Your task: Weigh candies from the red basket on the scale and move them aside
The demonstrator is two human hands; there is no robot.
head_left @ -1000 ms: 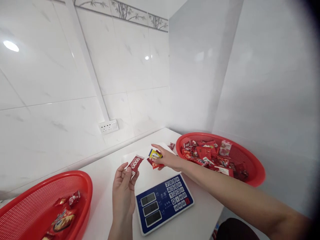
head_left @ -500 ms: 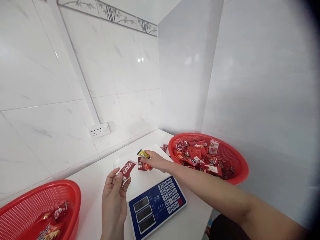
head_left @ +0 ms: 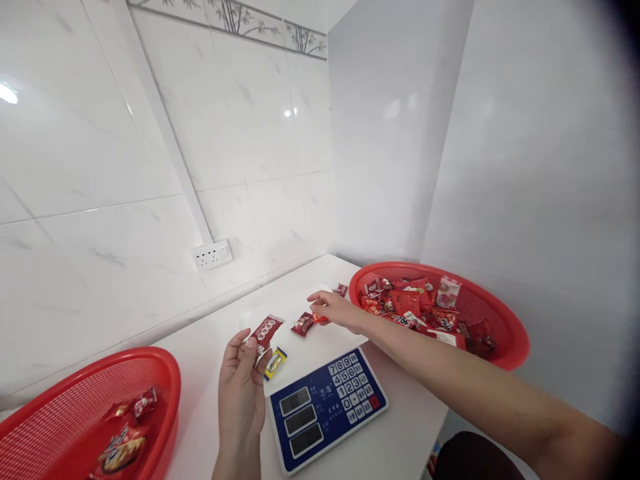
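Note:
Between the thumb and fingers of my left hand is a dark red snack packet with white lettering and checked ends. My right hand hovers over the white plate of a digital scale, its fingers apart and nothing visible in them. Just below those fingers lies a small orange-red packet, partly covered by the hand. A dark red packet rests beside it. Closer to the blue keypad panel, next to my left fingers, lies a yellow and blue packet.
At the right, a red plastic basket holds many red packets. Another red basket at the lower left has several packets in its bottom. One more packet lies by the right basket. A wall socket is behind the white table.
My right hand has let go of the yellow, dark red and orange-red packets, which now lie on the scale. It has opened and lifted slightly. My left hand keeps its packet.

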